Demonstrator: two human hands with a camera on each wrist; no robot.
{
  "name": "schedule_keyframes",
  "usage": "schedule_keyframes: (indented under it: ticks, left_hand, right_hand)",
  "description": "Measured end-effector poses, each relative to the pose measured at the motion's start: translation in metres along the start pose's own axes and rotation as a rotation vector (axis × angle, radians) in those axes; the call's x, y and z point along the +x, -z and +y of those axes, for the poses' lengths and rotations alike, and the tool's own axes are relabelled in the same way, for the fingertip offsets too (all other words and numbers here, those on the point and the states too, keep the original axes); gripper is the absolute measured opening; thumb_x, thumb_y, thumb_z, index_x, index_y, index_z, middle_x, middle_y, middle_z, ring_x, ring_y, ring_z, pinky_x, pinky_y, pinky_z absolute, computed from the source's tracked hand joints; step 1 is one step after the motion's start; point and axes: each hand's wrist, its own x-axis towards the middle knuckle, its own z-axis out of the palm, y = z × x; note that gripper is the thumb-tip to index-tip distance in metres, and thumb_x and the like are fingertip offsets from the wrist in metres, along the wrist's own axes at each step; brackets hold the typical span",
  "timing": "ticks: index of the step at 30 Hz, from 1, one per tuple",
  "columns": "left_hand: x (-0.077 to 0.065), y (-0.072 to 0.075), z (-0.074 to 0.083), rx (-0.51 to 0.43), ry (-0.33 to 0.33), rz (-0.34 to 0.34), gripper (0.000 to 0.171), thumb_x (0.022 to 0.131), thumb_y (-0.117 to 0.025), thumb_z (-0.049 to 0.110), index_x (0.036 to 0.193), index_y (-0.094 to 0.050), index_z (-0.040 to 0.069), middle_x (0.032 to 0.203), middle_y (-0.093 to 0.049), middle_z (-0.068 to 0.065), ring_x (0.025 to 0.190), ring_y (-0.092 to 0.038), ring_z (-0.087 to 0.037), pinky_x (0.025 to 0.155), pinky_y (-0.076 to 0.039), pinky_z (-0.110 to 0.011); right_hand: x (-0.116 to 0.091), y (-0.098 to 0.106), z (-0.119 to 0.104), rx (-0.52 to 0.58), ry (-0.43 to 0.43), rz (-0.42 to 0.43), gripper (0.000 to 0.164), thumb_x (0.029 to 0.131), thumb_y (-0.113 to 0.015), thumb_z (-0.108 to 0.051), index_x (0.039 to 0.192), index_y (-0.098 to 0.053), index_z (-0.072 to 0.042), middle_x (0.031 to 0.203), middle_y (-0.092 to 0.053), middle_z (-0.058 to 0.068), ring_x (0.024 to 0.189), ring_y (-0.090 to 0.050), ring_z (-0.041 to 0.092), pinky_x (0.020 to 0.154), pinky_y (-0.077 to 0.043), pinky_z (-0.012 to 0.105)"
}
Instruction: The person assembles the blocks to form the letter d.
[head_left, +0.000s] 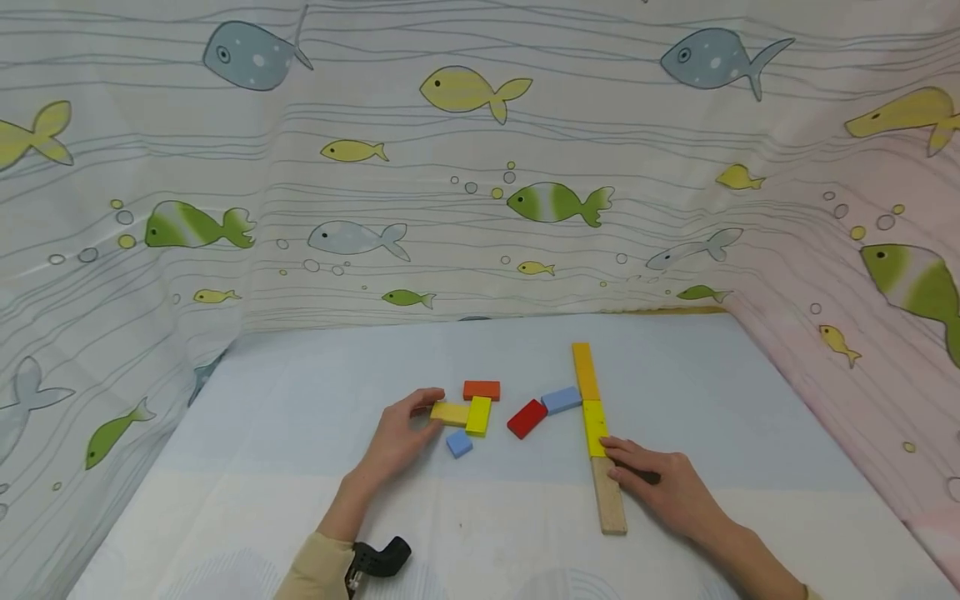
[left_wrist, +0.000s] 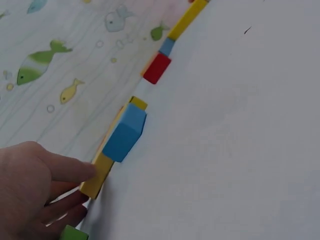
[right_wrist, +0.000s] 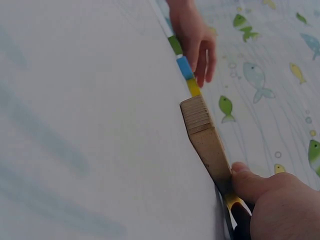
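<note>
At left, flat on the tabletop (head_left: 487, 533), the pale yellow block (head_left: 448, 413), pinched at its free end by the left hand (head_left: 401, 429); too firm a shove rightward likely to jolt the short yellow block (head_left: 479, 417) butting it and the red-orange block (head_left: 482, 390) beyond. Just nearer, the small blue block (head_left: 459, 443), exposed to a stray brush from that hand. Further right, the red block (head_left: 527, 419), close against the long blue block (head_left: 561, 400), in turn touching the row; a bump to either likely to carry over. In that row, far to near, end to end: orange strip (head_left: 585, 371), yellow piece (head_left: 593, 427), wooden piece (head_left: 608, 496). At its right edge, the right hand (head_left: 678, 492), fingers fairly straight, touching near the yellow-wood joint, no evident grip; uneven pressure there liable to slide one piece leftward and kink the row.
</note>
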Motion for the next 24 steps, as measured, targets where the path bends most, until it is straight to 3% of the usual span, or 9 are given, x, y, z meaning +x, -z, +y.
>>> schedule_keyframes:
  ticks: [7, 12, 19, 24]
  left_hand:
    - [-0.0005, 0.0039, -0.0015, 0.008, 0.012, -0.039, 0.043, 0.091, -0.073, 0.010, 0.133, -0.062, 0.011, 0.131, -0.066, -0.003, 0.122, -0.060, -0.025, 0.107, -0.048, -0.045]
    - [-0.0006, 0.0062, -0.0004, 0.014, 0.032, -0.034, 0.044, 0.090, -0.074, 0.012, 0.132, -0.063, 0.011, 0.128, -0.068, -0.003, 0.121, -0.061, -0.025, 0.106, -0.048, -0.045]
    - [0.0018, 0.0031, 0.0011, -0.012, -0.011, -0.026, 0.045, 0.089, -0.076, 0.011, 0.132, -0.062, 0.010, 0.130, -0.066, -0.004, 0.125, -0.060, -0.025, 0.107, -0.048, -0.042]
    - [0.0014, 0.0005, 0.0003, -0.011, 0.005, -0.026, 0.046, 0.088, -0.076, 0.011, 0.133, -0.062, 0.010, 0.125, -0.069, -0.003, 0.120, -0.062, -0.025, 0.106, -0.048, -0.044]
  right_hand:
    - [-0.0007, -0.0003, 0.0017, -0.006, -0.005, -0.009, 0.036, 0.089, -0.075, -0.030, 0.124, -0.072, -0.020, 0.130, -0.066, -0.011, 0.122, -0.060, 0.013, 0.097, -0.036, 0.001]
    - [-0.0012, 0.0003, 0.0004, 0.006, -0.009, -0.010, 0.036, 0.089, -0.075, -0.029, 0.124, -0.072, -0.019, 0.130, -0.067, -0.010, 0.122, -0.060, 0.014, 0.096, -0.036, 0.001]
    - [-0.0013, 0.0004, -0.0005, 0.000, 0.001, 0.000, 0.036, 0.088, -0.076, -0.027, 0.123, -0.073, -0.019, 0.128, -0.068, -0.008, 0.120, -0.061, 0.012, 0.096, -0.036, 0.000]
    - [-0.0008, -0.0003, -0.0005, 0.003, 0.016, 0.006, 0.036, 0.088, -0.076, -0.025, 0.123, -0.073, -0.018, 0.128, -0.068, -0.008, 0.120, -0.062, 0.012, 0.096, -0.037, 0.000]
